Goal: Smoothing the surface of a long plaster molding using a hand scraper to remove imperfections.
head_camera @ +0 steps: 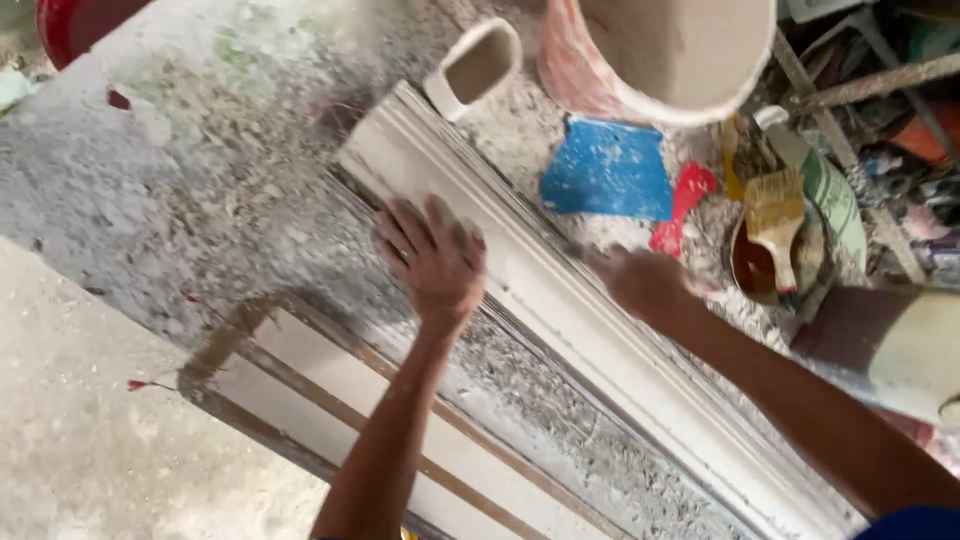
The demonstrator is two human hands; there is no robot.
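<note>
I see a long white plaster moulding [560, 310] lying slantwise across the dusty grey workbench [150, 200], its face ridged and pale with stepped edges. My left hand [435, 262] presses on it, fingers spread flat. My right hand [640, 282] rests on it further along, blurred; I cannot tell its fingers.
</note>
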